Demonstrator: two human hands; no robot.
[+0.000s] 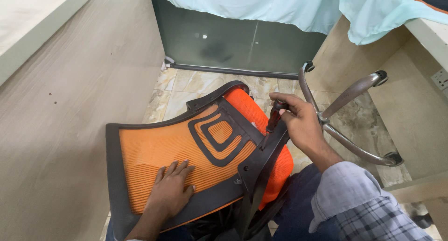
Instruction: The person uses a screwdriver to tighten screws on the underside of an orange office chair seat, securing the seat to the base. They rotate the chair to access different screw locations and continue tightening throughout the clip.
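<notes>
An office chair lies tipped over on my lap, its orange mesh backrest (154,150) with a black frame facing up. My left hand (171,189) rests flat on the mesh near the lower frame edge, fingers apart. My right hand (298,122) is closed around a small dark-handled tool (273,119) held at the black bracket where the backrest meets the orange seat (247,108). What lies under the tool's tip is hidden.
The chair's metal star base (350,94) with castors juts out to the right over the marble tile floor (186,87). A wooden panel (70,105) stands on the left, a wooden desk side (410,110) on the right, a pale green cloth (280,7) hangs above.
</notes>
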